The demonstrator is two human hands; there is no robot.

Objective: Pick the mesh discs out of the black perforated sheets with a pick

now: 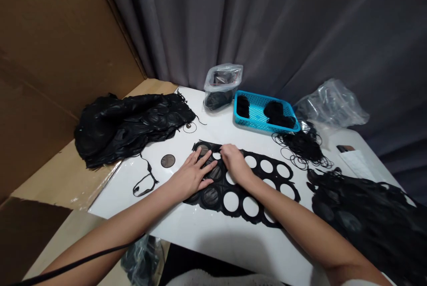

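Note:
A thin black rubber-like sheet (245, 191) with rows of round openings lies on the white table. White tabletop shows through most of its circles, while those at the left are still filled with dark film. My left hand (195, 171) rests flat on the sheet's left part, fingers spread. At the far edge, beside a partly white circle, my right hand (235, 161) has its fingers curled and pressed together on the sheet; what they pinch is hidden. A loose dark disc (167, 161) and a torn black strip (146, 182) lie left of my left hand.
Stacked black sheets (133, 121) sit at the left by a large cardboard box (56, 54). Behind are a clear bag (222, 86) and a blue basket (255, 110) holding black bundles. Thin black rings (305, 149) and a heap of black scraps (363, 215) lie right.

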